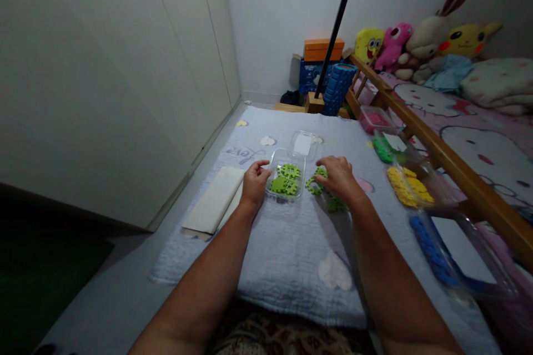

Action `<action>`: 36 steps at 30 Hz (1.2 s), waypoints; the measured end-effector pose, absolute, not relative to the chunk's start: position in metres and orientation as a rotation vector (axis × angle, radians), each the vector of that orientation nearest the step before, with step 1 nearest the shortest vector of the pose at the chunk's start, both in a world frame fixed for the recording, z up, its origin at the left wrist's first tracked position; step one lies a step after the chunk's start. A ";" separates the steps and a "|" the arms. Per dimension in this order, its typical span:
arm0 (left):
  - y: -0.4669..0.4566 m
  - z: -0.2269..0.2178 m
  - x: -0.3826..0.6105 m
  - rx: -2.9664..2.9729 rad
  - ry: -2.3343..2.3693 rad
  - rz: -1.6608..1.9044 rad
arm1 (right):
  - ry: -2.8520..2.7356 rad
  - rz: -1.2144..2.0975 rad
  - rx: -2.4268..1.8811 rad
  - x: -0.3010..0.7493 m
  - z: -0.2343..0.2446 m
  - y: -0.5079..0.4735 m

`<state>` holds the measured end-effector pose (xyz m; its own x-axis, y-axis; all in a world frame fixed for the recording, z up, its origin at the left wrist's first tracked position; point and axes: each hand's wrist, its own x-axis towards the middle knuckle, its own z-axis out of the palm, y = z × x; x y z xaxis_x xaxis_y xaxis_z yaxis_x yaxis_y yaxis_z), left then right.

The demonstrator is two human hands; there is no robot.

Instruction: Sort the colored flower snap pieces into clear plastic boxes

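Observation:
A small clear plastic box [287, 156] holding several light-green toothed pieces sits on a pale blue quilt [287, 244]. My left hand [253, 183] is beside the box's left wall, its fingers curled against it. My right hand [339, 177] lies on a loose heap of the same green pieces [313, 184] just right of the box, fingers bent down over them. The box's clear lid [303, 143] lies flat just behind it.
Along the right stand clear boxes of pink [373, 119], green [385, 148], yellow [408, 186] and blue pieces [433, 252], beside a wooden bed rail [449, 158]. A folded white cloth [214, 199] lies left. A black pole [337, 22], cartons and plush toys stand behind.

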<state>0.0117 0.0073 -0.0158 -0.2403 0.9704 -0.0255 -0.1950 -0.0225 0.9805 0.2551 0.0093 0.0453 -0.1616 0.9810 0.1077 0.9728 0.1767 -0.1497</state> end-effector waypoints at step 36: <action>0.009 -0.019 0.011 0.942 1.231 1.483 | -2.427 0.192 -1.706 0.235 0.076 0.000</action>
<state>0.0106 0.0089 -0.0195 -0.2455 0.9693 -0.0135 -0.1916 -0.0349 0.9809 0.2350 0.0004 0.0758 -0.3317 0.9412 0.0637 0.9195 0.3377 -0.2014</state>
